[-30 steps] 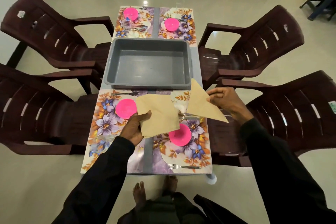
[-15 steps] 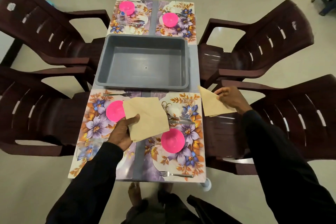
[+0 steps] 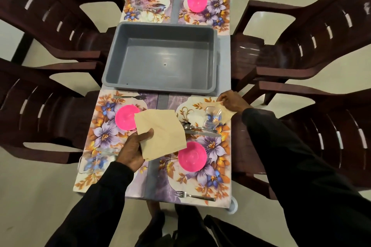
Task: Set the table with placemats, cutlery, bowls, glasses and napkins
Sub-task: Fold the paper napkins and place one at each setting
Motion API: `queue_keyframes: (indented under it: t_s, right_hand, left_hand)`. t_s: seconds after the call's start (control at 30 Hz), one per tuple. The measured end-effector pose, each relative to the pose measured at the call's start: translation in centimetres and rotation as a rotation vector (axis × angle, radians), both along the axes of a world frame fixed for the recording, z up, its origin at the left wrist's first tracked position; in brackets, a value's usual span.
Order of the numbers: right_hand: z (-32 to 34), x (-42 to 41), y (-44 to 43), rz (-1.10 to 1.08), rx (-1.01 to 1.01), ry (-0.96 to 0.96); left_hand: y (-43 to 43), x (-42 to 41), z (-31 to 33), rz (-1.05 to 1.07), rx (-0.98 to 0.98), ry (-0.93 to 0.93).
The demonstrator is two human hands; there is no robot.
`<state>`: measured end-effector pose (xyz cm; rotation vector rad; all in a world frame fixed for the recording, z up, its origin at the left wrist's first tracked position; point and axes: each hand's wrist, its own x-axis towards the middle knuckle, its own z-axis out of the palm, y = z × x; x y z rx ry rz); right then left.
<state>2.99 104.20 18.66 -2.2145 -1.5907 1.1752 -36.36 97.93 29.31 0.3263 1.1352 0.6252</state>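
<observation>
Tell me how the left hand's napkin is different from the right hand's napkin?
The left napkin shows as a wide square; the right napkin is partly hidden behind the glass. The left napkin is held over the table's middle; the right napkin is by a placemat's far corner. Both are beige, one in the left hand, one in the right hand.

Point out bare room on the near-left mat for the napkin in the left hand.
Bare mat for the left hand's napkin lies left of the pink bowl, between the fork and the glass; another patch runs along the near edge below that glass. The right mat is crowded: a second glass, spoon, knife, and the right hand pinching the other napkin.
</observation>
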Motion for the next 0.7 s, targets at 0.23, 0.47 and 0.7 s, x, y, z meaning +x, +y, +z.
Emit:
queue_keyframes:
  t_s: [0.23, 0.47, 0.7]
  right_hand:
    - [-2.1, -0.3, 0.5, -0.109, 0.102, 0.027]
    - [-2.9, -0.7, 1.5, -0.084, 0.200, -0.011]
    - [-3.7, -0.9, 1.5, 0.039, 0.234, -0.084]
  left_hand:
    - [0.4, -0.5, -0.4, 0.021, -0.027, 0.027]
    - [0.9, -0.9, -0.7, 0.040, -0.026, 0.051]
    - [1.0, -1.1, -0.7, 0.039, -0.027, 0.052]
